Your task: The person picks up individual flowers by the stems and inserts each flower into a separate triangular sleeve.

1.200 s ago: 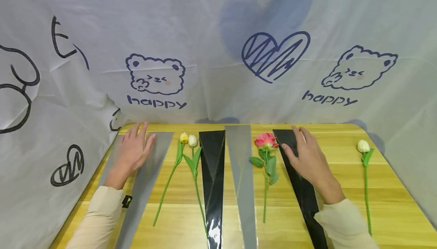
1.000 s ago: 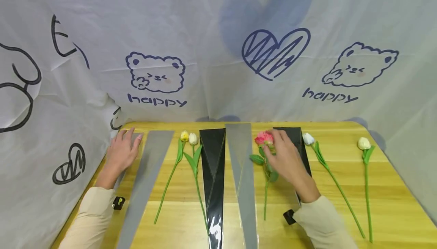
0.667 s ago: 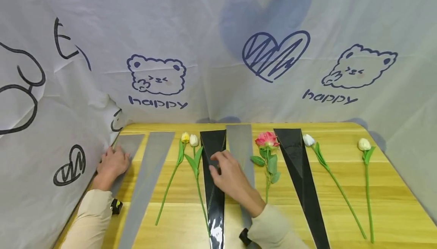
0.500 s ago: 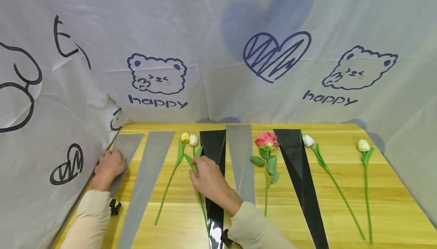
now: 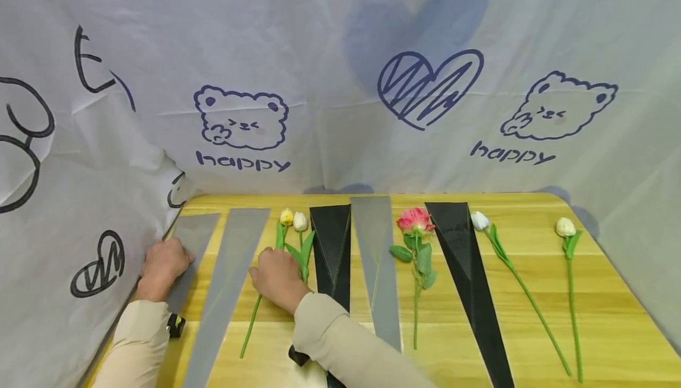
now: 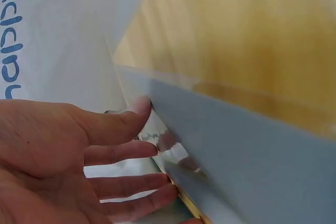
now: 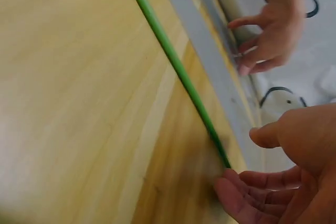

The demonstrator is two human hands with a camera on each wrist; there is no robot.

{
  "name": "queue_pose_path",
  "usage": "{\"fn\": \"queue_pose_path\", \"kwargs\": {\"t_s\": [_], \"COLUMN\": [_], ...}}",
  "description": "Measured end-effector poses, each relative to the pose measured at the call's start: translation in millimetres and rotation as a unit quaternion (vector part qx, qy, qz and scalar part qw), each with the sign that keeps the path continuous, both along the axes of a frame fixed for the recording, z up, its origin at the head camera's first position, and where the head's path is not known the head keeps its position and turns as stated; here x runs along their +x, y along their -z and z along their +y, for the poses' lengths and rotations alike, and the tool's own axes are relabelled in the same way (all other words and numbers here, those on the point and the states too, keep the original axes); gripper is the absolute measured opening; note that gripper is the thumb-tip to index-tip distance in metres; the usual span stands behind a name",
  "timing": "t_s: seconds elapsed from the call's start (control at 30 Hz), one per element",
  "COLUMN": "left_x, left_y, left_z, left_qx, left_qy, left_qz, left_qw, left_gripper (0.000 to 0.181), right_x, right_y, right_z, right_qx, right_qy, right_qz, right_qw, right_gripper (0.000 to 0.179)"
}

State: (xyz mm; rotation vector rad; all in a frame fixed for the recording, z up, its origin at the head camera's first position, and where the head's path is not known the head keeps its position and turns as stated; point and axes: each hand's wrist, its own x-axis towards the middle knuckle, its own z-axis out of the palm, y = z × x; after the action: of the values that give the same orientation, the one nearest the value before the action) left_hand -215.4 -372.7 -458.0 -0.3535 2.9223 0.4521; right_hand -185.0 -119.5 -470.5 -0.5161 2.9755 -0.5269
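My left hand (image 5: 162, 264) is at the table's left edge, beside the leftmost grey flower sleeve (image 5: 197, 234). In the left wrist view its thumb tip meets the edge of that sleeve (image 6: 236, 135), with the other fingers extended apart from the thumb along the table edge. My right hand (image 5: 279, 278) is over the stem of the yellow tulip (image 5: 286, 217), hiding part of it. Up close, its fingertips are at the green stem (image 7: 181, 72) while the thumb stands away from it. Immediately right of this hand lies a white tulip (image 5: 300, 221), its lower stem covered by the forearm.
Across the wooden table (image 5: 532, 293) lie a second grey sleeve (image 5: 229, 270), a black sleeve (image 5: 331, 240), another grey sleeve (image 5: 372, 222), a pink rose (image 5: 415, 220), another black sleeve (image 5: 452, 228) and two white tulips, one being the rightmost tulip (image 5: 566, 227). White cloth (image 5: 330, 80) hangs behind.
My right hand has swept left from the right-hand black sleeve, past the rose, to the yellow tulip's stem. My left hand has drawn back toward me, to the table's left edge.
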Motion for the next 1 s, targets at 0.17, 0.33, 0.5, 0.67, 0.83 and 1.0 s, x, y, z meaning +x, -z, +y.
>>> {"fn": "queue_pose_path", "kwargs": {"t_s": [0.17, 0.33, 0.5, 0.67, 0.83, 1.0], "left_x": [1.5, -3.6, -9.5, -11.1, -10.8, -7.1], "left_y": [-0.6, 6.0, 5.6, 5.1, 8.8, 9.1], "left_z": [3.7, 4.9, 4.7, 1.8, -3.2, -10.8], "left_qx": [0.045, 0.058, 0.052, 0.044, 0.034, 0.067], "left_qy": [-0.024, -0.084, -0.104, -0.097, -0.082, -0.08], "left_qz": [-0.028, -0.04, -0.03, -0.001, 0.048, 0.062], "left_qw": [0.9983, 0.994, 0.9928, 0.9944, 0.9949, 0.9926], "left_gripper": [0.054, 0.062, 0.065, 0.061, 0.047, 0.056], "right_x": [2.4, 5.6, 4.5, 5.2, 3.9, 3.3], "right_y": [11.1, 12.8, 5.1, -0.2, -8.5, -21.2], "right_z": [-6.2, -3.6, 4.8, 28.8, 53.0, 76.6], "right_qx": [0.056, 0.053, -0.01, -0.169, -0.344, -0.441], "right_qy": [0.005, 0.007, 0.013, 0.019, -0.002, 0.001], "right_qz": [0.038, 0.038, 0.013, -0.023, -0.11, -0.137], "right_qw": [0.9977, 0.9979, 0.9998, 0.9851, 0.9326, 0.8871], "right_gripper": [0.034, 0.018, 0.021, 0.012, 0.011, 0.021]}}
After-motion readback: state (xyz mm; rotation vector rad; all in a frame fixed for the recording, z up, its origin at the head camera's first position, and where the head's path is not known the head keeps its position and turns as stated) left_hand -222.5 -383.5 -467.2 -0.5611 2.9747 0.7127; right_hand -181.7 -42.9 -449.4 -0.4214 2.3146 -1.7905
